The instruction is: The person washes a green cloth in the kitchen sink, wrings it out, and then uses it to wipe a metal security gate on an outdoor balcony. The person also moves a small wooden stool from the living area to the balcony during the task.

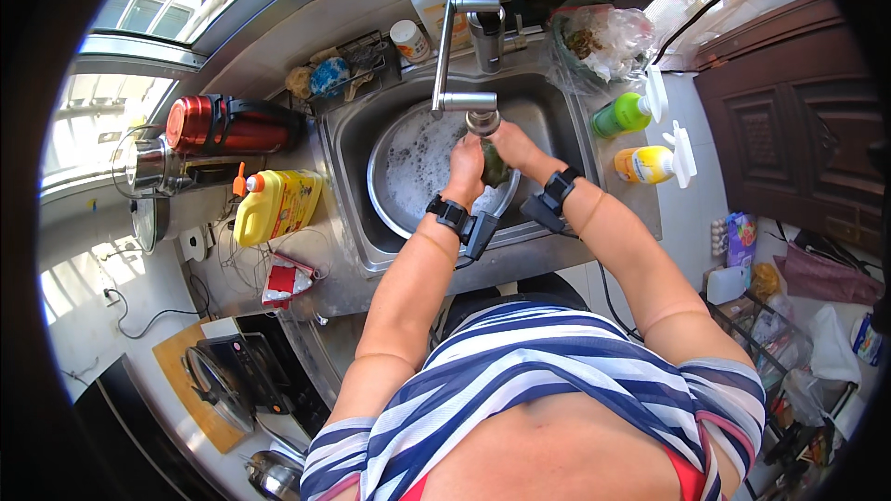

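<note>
Both hands are together under the spout of a metal swivel faucet (468,101), over a round steel basin (379,188) of foamy water in the sink (557,94). My left hand (466,165) and my right hand (516,148) are on a dark green object (495,165), perhaps a cloth or scouring pad; its kind is unclear. It lies between the hands, above the right part of the basin. The faucet head hides some of the fingertips. Each wrist wears a black strap with a small device.
Left of the sink are a yellow detergent jug (278,207) and a red flask (230,124). Behind it stand a sponge rack (369,76), a white tub (409,41) and a large pump bottle (440,3). At right are a plastic bag (612,35) and two spray bottles (617,115).
</note>
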`<state>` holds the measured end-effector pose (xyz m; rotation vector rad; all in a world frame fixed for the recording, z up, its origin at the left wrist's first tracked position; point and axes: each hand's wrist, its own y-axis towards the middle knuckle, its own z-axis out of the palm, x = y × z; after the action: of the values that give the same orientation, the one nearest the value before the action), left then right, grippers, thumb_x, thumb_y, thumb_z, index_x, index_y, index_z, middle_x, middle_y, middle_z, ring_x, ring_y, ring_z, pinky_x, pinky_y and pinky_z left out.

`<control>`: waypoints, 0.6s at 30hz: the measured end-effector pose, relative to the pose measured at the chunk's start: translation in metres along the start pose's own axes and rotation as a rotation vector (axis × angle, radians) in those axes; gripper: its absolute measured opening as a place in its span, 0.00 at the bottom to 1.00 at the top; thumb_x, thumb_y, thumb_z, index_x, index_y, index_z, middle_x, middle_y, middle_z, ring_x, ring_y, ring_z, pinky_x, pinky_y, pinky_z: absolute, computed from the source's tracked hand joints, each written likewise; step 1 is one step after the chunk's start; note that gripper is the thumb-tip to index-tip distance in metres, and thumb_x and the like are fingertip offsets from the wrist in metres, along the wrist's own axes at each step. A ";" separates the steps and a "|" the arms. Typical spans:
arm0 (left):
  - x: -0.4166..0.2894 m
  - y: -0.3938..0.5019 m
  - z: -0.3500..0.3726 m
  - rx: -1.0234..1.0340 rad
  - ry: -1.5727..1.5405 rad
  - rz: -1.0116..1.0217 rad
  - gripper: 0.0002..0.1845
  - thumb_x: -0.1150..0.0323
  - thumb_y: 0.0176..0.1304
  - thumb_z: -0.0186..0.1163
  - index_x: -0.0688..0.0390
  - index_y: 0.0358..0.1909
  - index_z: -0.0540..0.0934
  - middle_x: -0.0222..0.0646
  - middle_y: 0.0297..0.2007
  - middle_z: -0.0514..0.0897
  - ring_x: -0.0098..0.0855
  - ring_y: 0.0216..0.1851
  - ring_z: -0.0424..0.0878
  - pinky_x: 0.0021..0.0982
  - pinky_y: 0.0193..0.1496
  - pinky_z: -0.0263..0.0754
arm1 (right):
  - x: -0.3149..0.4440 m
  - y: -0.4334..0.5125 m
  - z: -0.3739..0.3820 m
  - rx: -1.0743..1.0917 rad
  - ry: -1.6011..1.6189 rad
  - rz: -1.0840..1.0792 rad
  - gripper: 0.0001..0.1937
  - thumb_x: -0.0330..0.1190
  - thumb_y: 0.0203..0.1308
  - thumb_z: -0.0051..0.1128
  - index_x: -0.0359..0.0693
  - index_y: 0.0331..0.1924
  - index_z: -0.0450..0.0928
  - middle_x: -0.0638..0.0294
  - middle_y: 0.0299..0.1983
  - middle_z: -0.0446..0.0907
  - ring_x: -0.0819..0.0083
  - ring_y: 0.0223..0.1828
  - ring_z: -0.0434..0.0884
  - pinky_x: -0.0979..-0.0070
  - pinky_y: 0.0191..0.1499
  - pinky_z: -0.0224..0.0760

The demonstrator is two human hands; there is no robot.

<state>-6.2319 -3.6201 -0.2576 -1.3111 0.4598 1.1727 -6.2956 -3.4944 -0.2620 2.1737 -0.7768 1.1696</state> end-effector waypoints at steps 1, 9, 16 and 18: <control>-0.004 0.001 -0.005 0.050 0.042 0.064 0.14 0.62 0.70 0.51 0.55 0.51 0.78 0.34 0.43 0.84 0.36 0.43 0.83 0.40 0.48 0.79 | 0.000 0.002 -0.002 -0.029 0.261 0.229 0.19 0.46 0.71 0.45 0.38 0.51 0.72 0.52 0.39 0.81 0.51 0.44 0.81 0.59 0.44 0.75; -0.024 -0.007 -0.036 0.117 -0.259 -0.260 0.11 0.68 0.64 0.61 0.51 0.48 0.76 0.31 0.37 0.80 0.31 0.36 0.78 0.31 0.34 0.76 | -0.007 0.006 -0.013 -0.029 0.245 0.420 0.25 0.39 0.50 0.72 0.35 0.47 0.72 0.50 0.42 0.79 0.57 0.43 0.79 0.64 0.44 0.75; -0.017 -0.006 -0.017 -0.142 -0.428 -0.502 0.21 0.49 0.72 0.52 0.56 0.52 0.76 0.33 0.38 0.83 0.35 0.42 0.82 0.41 0.49 0.79 | 0.023 0.007 0.009 -0.314 0.190 0.287 0.28 0.26 0.48 0.65 0.38 0.55 0.68 0.43 0.48 0.79 0.44 0.52 0.79 0.59 0.54 0.73; -0.015 0.001 -0.006 0.208 -0.736 -0.342 0.21 0.50 0.75 0.47 0.56 0.55 0.77 0.35 0.45 0.84 0.38 0.50 0.81 0.47 0.59 0.75 | 0.033 0.005 0.013 -0.227 0.208 0.268 0.28 0.27 0.49 0.64 0.39 0.58 0.70 0.44 0.50 0.78 0.48 0.55 0.77 0.61 0.58 0.70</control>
<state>-6.2362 -3.6317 -0.2475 -0.6697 -0.1740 1.1820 -6.2774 -3.5142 -0.2389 1.7702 -1.0741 1.3417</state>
